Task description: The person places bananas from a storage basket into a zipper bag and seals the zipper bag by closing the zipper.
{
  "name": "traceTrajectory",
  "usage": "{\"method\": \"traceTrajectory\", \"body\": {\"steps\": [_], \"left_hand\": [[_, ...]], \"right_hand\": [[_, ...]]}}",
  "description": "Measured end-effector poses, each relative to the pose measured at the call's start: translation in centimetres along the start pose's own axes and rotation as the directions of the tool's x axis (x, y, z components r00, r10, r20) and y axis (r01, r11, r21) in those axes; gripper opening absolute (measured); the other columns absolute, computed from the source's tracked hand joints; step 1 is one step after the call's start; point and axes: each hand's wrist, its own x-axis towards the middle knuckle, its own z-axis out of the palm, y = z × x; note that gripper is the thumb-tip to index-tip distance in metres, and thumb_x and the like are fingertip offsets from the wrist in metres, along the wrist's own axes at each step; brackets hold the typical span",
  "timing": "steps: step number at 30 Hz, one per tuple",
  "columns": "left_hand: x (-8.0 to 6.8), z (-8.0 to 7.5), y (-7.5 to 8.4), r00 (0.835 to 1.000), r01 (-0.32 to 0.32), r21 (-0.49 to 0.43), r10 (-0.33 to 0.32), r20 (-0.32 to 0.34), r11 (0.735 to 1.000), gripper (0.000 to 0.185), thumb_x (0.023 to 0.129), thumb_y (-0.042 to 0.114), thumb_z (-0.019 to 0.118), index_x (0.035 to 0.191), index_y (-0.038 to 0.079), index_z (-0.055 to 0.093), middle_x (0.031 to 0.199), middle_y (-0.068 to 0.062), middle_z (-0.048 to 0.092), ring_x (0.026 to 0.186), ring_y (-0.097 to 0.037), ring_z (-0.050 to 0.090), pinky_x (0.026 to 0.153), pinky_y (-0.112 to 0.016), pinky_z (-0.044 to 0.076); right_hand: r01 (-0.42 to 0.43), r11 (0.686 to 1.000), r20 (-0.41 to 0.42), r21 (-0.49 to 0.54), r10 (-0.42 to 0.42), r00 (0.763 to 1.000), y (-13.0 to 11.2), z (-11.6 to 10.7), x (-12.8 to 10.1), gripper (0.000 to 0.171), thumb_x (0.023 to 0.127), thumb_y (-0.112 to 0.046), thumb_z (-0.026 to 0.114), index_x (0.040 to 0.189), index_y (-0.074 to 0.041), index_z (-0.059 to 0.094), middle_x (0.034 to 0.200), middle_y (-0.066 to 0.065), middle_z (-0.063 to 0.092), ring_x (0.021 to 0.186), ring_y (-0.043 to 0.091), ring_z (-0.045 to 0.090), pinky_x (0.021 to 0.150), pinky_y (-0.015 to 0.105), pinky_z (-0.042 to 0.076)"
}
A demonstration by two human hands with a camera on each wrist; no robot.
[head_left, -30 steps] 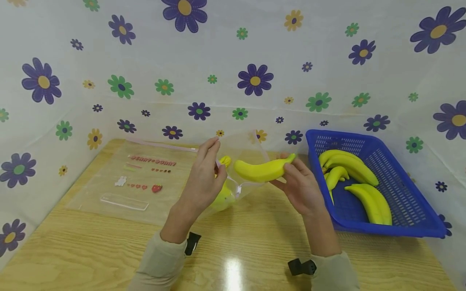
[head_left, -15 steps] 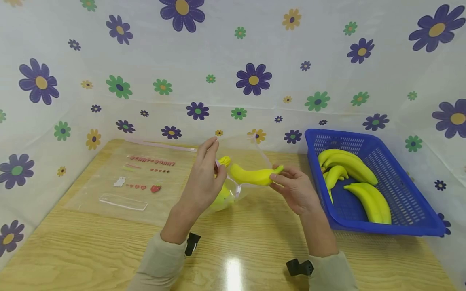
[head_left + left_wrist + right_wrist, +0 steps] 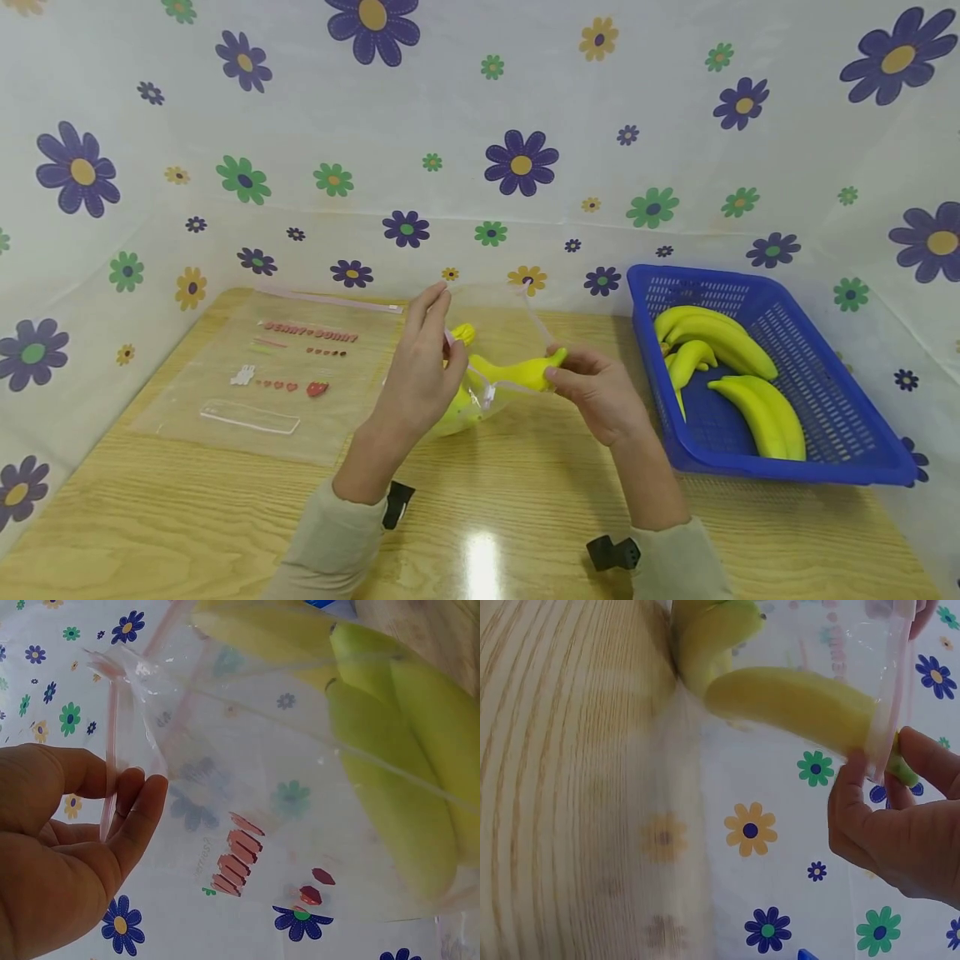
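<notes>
Wooden table [image 3: 525, 517]: serves as the work surface, enclosed at the back and sides by flower-printed sheeting.

Blue plastic basket [image 3: 840, 400]: stands at the right edge of the table, within reach of the right hand, and holds several loose yellow bananas [image 3: 738, 350].

Flat printed zip bag [image 3: 277, 375]: lies spare on the left of the table, well apart from both hands.

Clear zip bag [image 3: 480, 367]: held upright above the table centre, mouth turned toward the right hand. At least one banana already sits at its bottom.

Left hand [image 3: 416, 375]: pinches the pink zip strip [image 3: 111, 761] between thumb and fingertips. In my judgement this keeps the mouth lifted and open.

Right hand [image 3: 600, 392]: fingers curl round the stem end of a banana [image 3: 517, 371], which lies roughly level. Its far end is already past the bag's rim, as the right wrist view confirms; the stem end remains outside in the grip, evidently so it can be guided in.
</notes>
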Motion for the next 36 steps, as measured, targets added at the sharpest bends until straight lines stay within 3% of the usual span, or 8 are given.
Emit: {"method": "traceTrajectory", "body": {"steps": [4, 8, 12, 19, 24, 31, 36], "left_hand": [[0.0, 0.0, 0.0, 1.0, -0.006, 0.002, 0.006, 0.007, 1.0, 0.056, 0.086, -0.015, 0.059, 0.139, -0.018, 0.041, 0.148, -0.028, 0.037, 0.075, -0.02, 0.053, 0.068, -0.028, 0.053], [-0.1, 0.0, 0.0, 1.0, -0.015, 0.005, 0.015, 0.01, 1.0, 0.056, 0.086, -0.016, 0.06, 0.139, -0.018, 0.042, 0.147, -0.027, 0.038, 0.075, -0.02, 0.054, 0.069, -0.028, 0.053], [-0.1, 0.0, 0.1, 1.0, -0.016, 0.008, 0.015, 0.01, 1.0, 0.056, 0.086, -0.016, 0.06, 0.139, -0.018, 0.042, 0.147, -0.027, 0.038, 0.074, -0.02, 0.054, 0.068, -0.028, 0.053], [0.0, -0.1, 0.0, 0.999, -0.037, 0.016, 0.036, 0.004, 0.999, 0.054, 0.086, -0.015, 0.059, 0.137, -0.018, 0.043, 0.146, -0.028, 0.039, 0.075, -0.021, 0.054, 0.068, -0.029, 0.053], [0.0, -0.3, -0.2, 0.999, -0.036, 0.02, 0.036, 0.004, 0.999, 0.055, 0.085, -0.015, 0.058, 0.138, -0.017, 0.044, 0.147, -0.027, 0.04, 0.089, -0.028, 0.058, 0.067, -0.029, 0.052], [0.0, -0.7, -0.2, 0.999, -0.042, -0.006, 0.042, -0.027, 0.999, 0.056, 0.082, -0.016, 0.055, 0.137, -0.016, 0.046, 0.145, -0.025, 0.044, 0.063, -0.018, 0.043, 0.055, -0.023, 0.041], [0.0, -0.6, -0.3, 0.986, -0.106, 0.005, 0.105, -0.128, 0.994, 0.049, 0.08, -0.019, 0.056, 0.129, -0.016, 0.056, 0.137, -0.025, 0.054, 0.058, -0.015, 0.043, 0.054, -0.023, 0.044]], "right_hand": [[-0.01, 0.998, 0.022, -0.068, 0.011, 1.0, 0.0, 0.2, -0.2, 0.028, 0.091, 0.006, 0.063, 0.102, -0.019, 0.072, 0.098, 0.005, 0.064, 0.083, 0.016, 0.065, 0.079, 0.03, 0.058], [0.009, 0.993, 0.006, -0.117, -0.008, 1.0, 0.0, 0.3, -0.2, 0.032, 0.089, 0.009, 0.062, 0.12, -0.002, 0.066, 0.108, 0.011, 0.061, 0.084, 0.014, 0.065, 0.08, 0.028, 0.057], [0.016, 0.987, -0.031, -0.158, -0.021, 0.999, -0.1, 0.4, -0.3, 0.045, 0.085, 0.013, 0.063, 0.129, 0.011, 0.058, 0.124, 0.02, 0.057, 0.096, 0.013, 0.062, 0.082, 0.024, 0.056], [0.021, 0.985, -0.064, -0.174, -0.033, 0.997, -0.4, 0.8, -0.3, 0.05, 0.083, 0.012, 0.063, 0.132, 0.01, 0.056, 0.132, 0.024, 0.055, 0.106, 0.016, 0.061, 0.086, 0.024, 0.055], [0.08, 0.986, -0.049, -0.144, -0.088, 0.995, -1.0, 1.1, -0.6, 0.05, 0.086, 0.007, 0.065, 0.135, 0.007, 0.055, 0.137, 0.022, 0.055, 0.106, 0.013, 0.065, 0.089, 0.025, 0.055], [0.181, 0.977, 0.02, -0.111, -0.18, 0.983, -2.0, 1.4, -1.5, 0.053, 0.089, 0.007, 0.062, 0.141, 0.006, 0.049, 0.137, 0.018, 0.053, 0.11, 0.015, 0.063, 0.088, 0.029, 0.056], [0.206, 0.965, 0.026, -0.163, -0.205, 0.978, -2.7, 1.2, -1.9, 0.053, 0.092, 0.006, 0.06, 0.143, 0.004, 0.048, 0.142, 0.018, 0.05, 0.11, 0.016, 0.062, 0.087, 0.027, 0.056]]}}
